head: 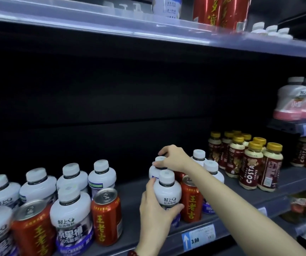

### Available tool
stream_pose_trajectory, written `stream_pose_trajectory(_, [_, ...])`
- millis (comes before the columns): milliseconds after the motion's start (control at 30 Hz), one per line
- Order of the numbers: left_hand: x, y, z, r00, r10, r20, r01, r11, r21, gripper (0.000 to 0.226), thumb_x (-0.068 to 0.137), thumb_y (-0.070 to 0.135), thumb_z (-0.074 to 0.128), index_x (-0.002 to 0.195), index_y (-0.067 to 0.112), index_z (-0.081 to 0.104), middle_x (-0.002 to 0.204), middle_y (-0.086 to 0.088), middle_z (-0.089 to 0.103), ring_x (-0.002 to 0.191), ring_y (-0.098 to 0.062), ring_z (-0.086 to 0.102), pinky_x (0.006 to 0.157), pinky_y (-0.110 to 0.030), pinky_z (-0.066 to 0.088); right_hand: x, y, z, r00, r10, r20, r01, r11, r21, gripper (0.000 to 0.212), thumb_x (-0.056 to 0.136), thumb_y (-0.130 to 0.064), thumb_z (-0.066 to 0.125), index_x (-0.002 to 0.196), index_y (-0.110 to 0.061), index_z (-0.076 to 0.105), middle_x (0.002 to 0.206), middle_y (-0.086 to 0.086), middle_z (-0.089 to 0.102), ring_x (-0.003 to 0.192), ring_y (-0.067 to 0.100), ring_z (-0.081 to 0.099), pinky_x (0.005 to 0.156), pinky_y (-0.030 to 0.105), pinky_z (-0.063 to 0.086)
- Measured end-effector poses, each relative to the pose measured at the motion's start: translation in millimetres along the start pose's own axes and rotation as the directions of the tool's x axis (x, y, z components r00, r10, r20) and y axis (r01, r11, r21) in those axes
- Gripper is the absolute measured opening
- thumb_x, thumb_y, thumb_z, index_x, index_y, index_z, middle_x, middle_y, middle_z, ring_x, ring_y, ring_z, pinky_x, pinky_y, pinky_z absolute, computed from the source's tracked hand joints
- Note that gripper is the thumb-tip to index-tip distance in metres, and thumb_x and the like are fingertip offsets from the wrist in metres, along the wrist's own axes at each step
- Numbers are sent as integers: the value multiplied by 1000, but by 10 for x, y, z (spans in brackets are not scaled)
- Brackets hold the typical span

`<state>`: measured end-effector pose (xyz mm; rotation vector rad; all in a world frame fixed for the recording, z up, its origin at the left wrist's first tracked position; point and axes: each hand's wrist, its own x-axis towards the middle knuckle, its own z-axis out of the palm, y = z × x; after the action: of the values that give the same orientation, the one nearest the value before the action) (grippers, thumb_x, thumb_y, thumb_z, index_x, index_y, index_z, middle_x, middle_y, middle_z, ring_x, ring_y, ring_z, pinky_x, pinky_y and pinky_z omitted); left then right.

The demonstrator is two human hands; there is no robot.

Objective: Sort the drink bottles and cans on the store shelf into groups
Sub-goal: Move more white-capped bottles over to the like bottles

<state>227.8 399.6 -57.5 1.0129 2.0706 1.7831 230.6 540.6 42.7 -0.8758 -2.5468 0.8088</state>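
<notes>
On the middle shelf stand white bottles with purple labels mixed with red cans. My left hand is wrapped around the body of a front white bottle near the shelf edge. My right hand reaches over it and pinches the cap of a white bottle behind. A red can stands right beside them, under my right forearm. To the left a cluster holds several white bottles and two red cans.
Costa coffee bottles with gold caps fill the right end of the shelf. Pink-labelled white bottles sit on a higher right shelf. Red cans stand on the top shelf. A 3.00 price tag hangs on the shelf edge.
</notes>
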Motion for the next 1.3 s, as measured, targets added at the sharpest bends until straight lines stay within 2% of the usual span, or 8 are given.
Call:
stream_pose_trajectory(67, [4,-22,6,1000,2,-2,-2,1000,-31,89,58,25,87,132,44,41,119,10,62,106,-9,61,71,-8,49,3,-7,0,1000,1,25,1,998,-62,53,72,-34,80,117,-13,63,114,8,64,95,19,60,69,24,44])
stream_pose_trajectory(400, [-82,30,-262,996,33,-77,-36,998,-45,84,55,24,88,126,46,49,113,14,69,106,-3,64,93,-24,53,-135,-200,45,979,-158,-125,151,986,-64,41,82,-27,67,120,-11,62,115,12,67,103,23,63,78,27,49])
stream_pose_trajectory(567, [-172,276,-603,986,118,-114,-126,990,-64,85,56,26,88,128,46,49,113,26,66,106,13,59,89,-16,52,-329,-540,-58,887,-342,-309,356,934,-12,38,89,-26,60,125,-14,61,113,6,67,104,18,60,81,22,38])
stream_pose_trajectory(733, [-328,487,-1040,976,141,-165,-158,983,-97,78,53,23,90,116,51,54,108,28,69,104,5,65,93,-27,53,-560,-1032,-86,774,-469,-425,531,846,33,31,91,-21,60,121,-15,64,105,-1,67,84,6,56,70,3,38])
stream_pose_trajectory(900, [-586,664,-1659,949,166,-267,-203,973,-114,67,59,9,88,102,50,58,98,28,72,94,9,67,74,-10,52,-827,-1621,13,710,-556,-431,647,757,88,29,89,-21,61,118,-18,67,97,-9,66,80,3,61,70,-3,40])
stream_pose_trajectory(1033, [-842,770,-2256,920,184,-345,-226,971,-84,65,59,9,87,100,50,60,96,27,73,91,9,68,70,-5,51,-963,-2120,218,687,-592,-421,702,690,175,30,89,-23,61,117,-19,67,101,-7,71,92,8,68,83,18,52])
stream_pose_trajectory(1133, [-1005,764,-2750,887,177,-427,-212,977,-37,68,57,11,87,106,49,59,99,21,75,93,5,69,74,-12,56,-1021,-2507,459,692,-614,-379,715,653,248,30,89,-25,60,119,-21,67,103,-7,71,96,8,68,86,24,54])
stream_pose_trajectory(1300, [-1218,597,-3585,810,144,-569,-148,988,40,70,54,12,89,105,51,60,99,14,77,91,-3,72,82,-30,56,-1075,-3150,995,694,-652,-307,719,602,347,31,90,-26,60,120,-20,67,101,-11,68,96,4,65,77,8,47])
